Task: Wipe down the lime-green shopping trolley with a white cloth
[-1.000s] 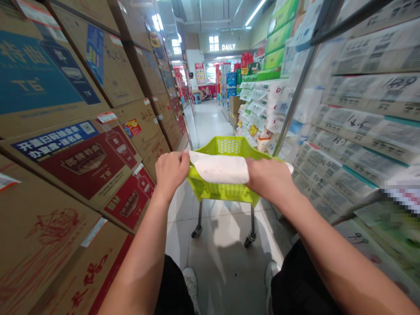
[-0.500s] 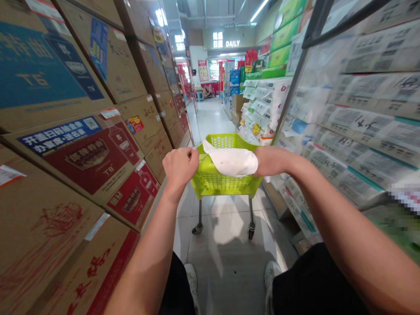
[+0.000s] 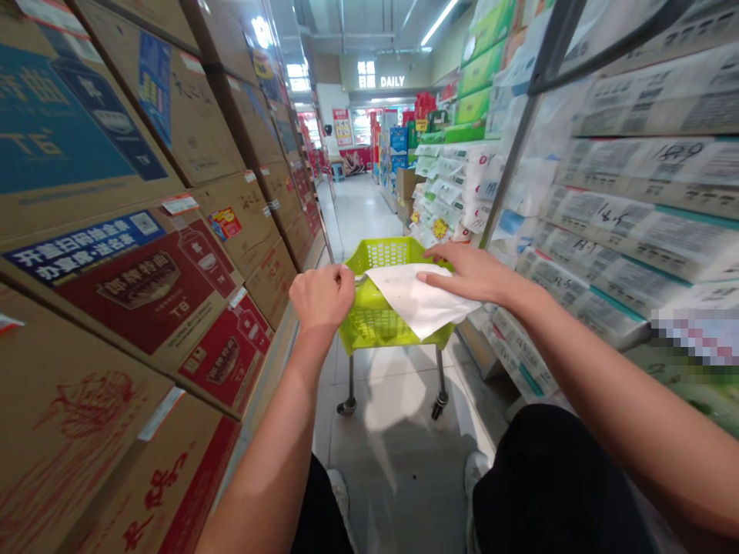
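Observation:
A lime-green shopping cart (image 3: 375,327) with perforated sides stands in front of me on dark casters. At the left of its handle, my left hand (image 3: 322,298) is closed with the fingers wrapped round the bar. A white cloth (image 3: 424,312) is draped across the middle and right of the handle, one corner hanging down over the basket. On top of this cloth rests my right hand (image 3: 470,273), fingers stretched forward and thumb apart, palm down. The underside of that hand is hidden.
Stacked cardboard cartons (image 3: 173,285) form a wall close on the left. Packs of paper goods (image 3: 600,238) are piled on the right, beside a grey metal post (image 3: 513,161). The tiled aisle (image 3: 358,208) runs ahead to a blue stool (image 3: 338,171).
My right hand has opened from a closed grip and lies flat on the cloth. The cloth is spread wider, its corner hanging lower. My left hand stays on the handle.

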### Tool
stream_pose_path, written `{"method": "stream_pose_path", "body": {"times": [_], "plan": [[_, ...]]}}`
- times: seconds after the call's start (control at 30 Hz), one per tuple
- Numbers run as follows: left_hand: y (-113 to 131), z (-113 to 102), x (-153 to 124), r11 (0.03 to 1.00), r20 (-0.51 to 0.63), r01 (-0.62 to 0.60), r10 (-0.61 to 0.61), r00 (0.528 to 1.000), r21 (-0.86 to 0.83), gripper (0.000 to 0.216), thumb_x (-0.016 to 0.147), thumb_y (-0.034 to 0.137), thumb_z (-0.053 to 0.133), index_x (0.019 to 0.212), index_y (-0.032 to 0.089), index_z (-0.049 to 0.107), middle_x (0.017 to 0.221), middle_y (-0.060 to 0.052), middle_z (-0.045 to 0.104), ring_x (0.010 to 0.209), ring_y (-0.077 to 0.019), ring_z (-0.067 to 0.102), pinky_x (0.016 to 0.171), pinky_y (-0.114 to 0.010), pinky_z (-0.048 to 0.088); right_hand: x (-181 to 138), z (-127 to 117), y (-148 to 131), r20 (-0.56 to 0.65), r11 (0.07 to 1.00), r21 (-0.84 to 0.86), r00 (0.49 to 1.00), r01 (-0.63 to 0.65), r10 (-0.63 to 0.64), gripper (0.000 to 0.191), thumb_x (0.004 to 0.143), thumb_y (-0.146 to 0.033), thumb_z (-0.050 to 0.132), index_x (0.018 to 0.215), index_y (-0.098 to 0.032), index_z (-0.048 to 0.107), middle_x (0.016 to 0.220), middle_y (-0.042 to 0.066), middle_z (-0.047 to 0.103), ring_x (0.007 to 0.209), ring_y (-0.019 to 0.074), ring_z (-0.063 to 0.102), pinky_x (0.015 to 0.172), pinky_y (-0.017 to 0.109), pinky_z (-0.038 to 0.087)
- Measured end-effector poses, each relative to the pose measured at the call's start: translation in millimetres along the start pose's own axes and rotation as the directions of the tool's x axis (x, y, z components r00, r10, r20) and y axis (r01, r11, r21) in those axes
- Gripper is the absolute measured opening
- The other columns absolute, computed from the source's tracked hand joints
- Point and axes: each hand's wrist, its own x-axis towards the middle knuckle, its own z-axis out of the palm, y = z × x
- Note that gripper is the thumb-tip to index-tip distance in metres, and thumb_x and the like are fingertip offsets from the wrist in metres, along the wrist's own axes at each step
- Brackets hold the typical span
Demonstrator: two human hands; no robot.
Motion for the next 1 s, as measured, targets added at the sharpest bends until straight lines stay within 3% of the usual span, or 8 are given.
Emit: {"method": "stream_pose_path", "body": {"times": [0.13, 0.3, 0.47, 0.67, 0.8, 0.87, 0.93, 1.0], "plan": [[4, 0, -7, 0.996, -0.079, 0.023, -0.030, 0.996, -0.084, 0.048, 0.098, 0.038, 0.032, 0.088, 0.021, 0.076, 0.086, -0.013, 0.076, 0.084, -0.0291, 0.069, 0.076, -0.038, 0.041, 7, 8, -37, 0.033, 0.983, -0.114, 0.989, 0.145, -0.142, 0.065, 0.100, -0.069, 0.036, 0.127, -0.020, 0.067, 0.126, 0.014, 0.072, 0.115, 0.0318, 0.066, 0.096, 0.040, 0.047], [16, 2, -16, 0.987, -0.187, 0.006, -0.037, 0.982, -0.163, 0.030, 0.094, 0.029, 0.041, 0.107, 0.022, 0.067, 0.077, -0.008, 0.073, 0.080, -0.0294, 0.070, 0.081, -0.039, 0.043, 17, 25, -97, -0.039, 0.959, -0.277, 0.998, -0.064, 0.056, 0.068, 0.104, -0.064, 0.022, 0.114, -0.017, 0.071, 0.107, 0.017, 0.076, 0.099, 0.0338, 0.072, 0.081, 0.040, 0.049], [13, 5, -18, 0.948, -0.218, -0.051, -0.020, 0.976, -0.314, 0.026, 0.097, 0.028, 0.038, 0.110, 0.019, 0.058, 0.078, -0.007, 0.071, 0.077, -0.0296, 0.070, 0.083, -0.041, 0.044, 20, 41, -127, -0.145, 0.943, -0.317, 0.988, -0.100, 0.056, 0.056, 0.107, -0.047, 0.025, 0.104, -0.019, 0.074, 0.106, 0.015, 0.077, 0.099, 0.0314, 0.071, 0.081, 0.038, 0.047], [-21, 24, -20, 0.796, -0.307, -0.340, 0.204, 0.930, -0.500, 0.026, 0.103, 0.030, 0.031, 0.100, 0.023, 0.056, 0.083, -0.005, 0.069, 0.078, -0.0222, 0.067, 0.080, -0.035, 0.048, 10, 34, -97, -0.132, 0.949, -0.312, 0.991, -0.037, -0.005, 0.055, 0.105, -0.057, 0.032, 0.115, -0.019, 0.070, 0.112, 0.014, 0.076, 0.105, 0.0307, 0.069, 0.083, 0.036, 0.045], [-47, 47, -18, 0.828, -0.415, -0.464, 0.319, 0.852, -0.316, 0.023, 0.098, 0.033, 0.043, 0.098, 0.021, 0.062, 0.094, -0.008, 0.072, 0.100, -0.0256, 0.066, 0.115, -0.049, 0.036, -2, 27, -49, -0.150, 0.959, -0.279, 0.989, -0.052, 0.010, 0.057, 0.104, -0.060, 0.030, 0.122, -0.020, 0.067, 0.118, 0.013, 0.074, 0.108, 0.0310, 0.068, 0.082, 0.037, 0.044], [-65, 57, -14, 0.846, -0.417, -0.428, 0.279, 0.865, -0.320, 0.034, 0.097, 0.045, 0.047, 0.115, 0.021, 0.063, 0.117, -0.011, 0.071, 0.125, -0.0297, 0.059, 0.124, -0.055, 0.025, -6, 24, -27, -0.149, 0.965, -0.257, 0.989, -0.060, 0.022, 0.057, 0.105, -0.059, 0.028, 0.124, -0.020, 0.066, 0.120, 0.013, 0.073, 0.110, 0.0310, 0.067, 0.082, 0.036, 0.043], [-82, 67, -9, 0.812, -0.318, -0.430, 0.318, 0.893, -0.395, 0.045, 0.099, 0.051, 0.043, 0.130, 0.021, 0.060, 0.138, -0.011, 0.065, 0.140, -0.0286, 0.050, 0.122, -0.051, 0.032, -9, 22, -13, -0.140, 0.961, -0.272, 0.990, -0.060, 0.022, 0.057, 0.105, -0.056, 0.027, 0.123, -0.018, 0.065, 0.120, 0.014, 0.073, 0.110, 0.0315, 0.066, 0.081, 0.037, 0.043], [-93, 75, -6, 0.752, -0.159, -0.493, 0.475, 0.866, -0.438, 0.055, 0.100, 0.055, 0.045, 0.143, 0.023, 0.054, 0.157, -0.011, 0.051, 0.148, -0.0278, 0.043, 0.121, -0.050, 0.035, -10, 20, -9, -0.138, 0.944, -0.324, 0.990, -0.057, 0.012, 0.056, 0.105, -0.053, 0.026, 0.119, -0.016, 0.066, 0.117, 0.016, 0.073, 0.107, 0.0320, 0.066, 0.082, 0.038, 0.043]]}}
